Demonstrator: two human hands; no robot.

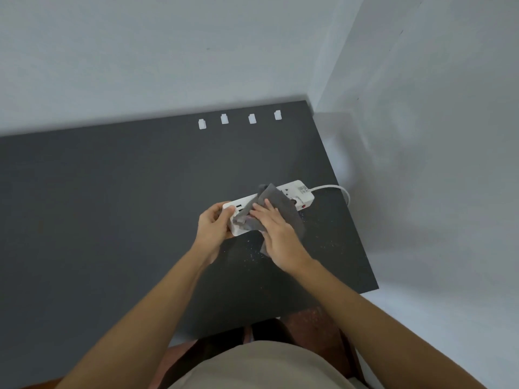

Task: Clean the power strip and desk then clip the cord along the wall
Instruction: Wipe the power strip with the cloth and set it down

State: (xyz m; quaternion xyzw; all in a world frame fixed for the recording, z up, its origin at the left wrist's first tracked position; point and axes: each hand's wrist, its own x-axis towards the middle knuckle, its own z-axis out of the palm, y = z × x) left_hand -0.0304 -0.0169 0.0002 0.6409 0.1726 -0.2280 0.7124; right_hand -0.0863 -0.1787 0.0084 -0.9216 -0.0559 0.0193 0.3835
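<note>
A white power strip [295, 192] lies on the dark grey desk [112, 192], its red switch toward the right end. My left hand [213, 227] grips the strip's left end. My right hand [276, 233] presses a grey cloth [273, 204] onto the strip's middle, and the cloth hangs over the front side. The white cord [332, 188] leaves the strip's right end and curves over the desk's right edge. Several white cord clips [224, 118] sit in a row at the back of the desk against the wall.
White specks of dust [252, 255] lie scattered on the desk in front of and right of the strip. Grey walls meet in a corner at the desk's back right. The desk's right edge [362, 248] runs close to the side wall.
</note>
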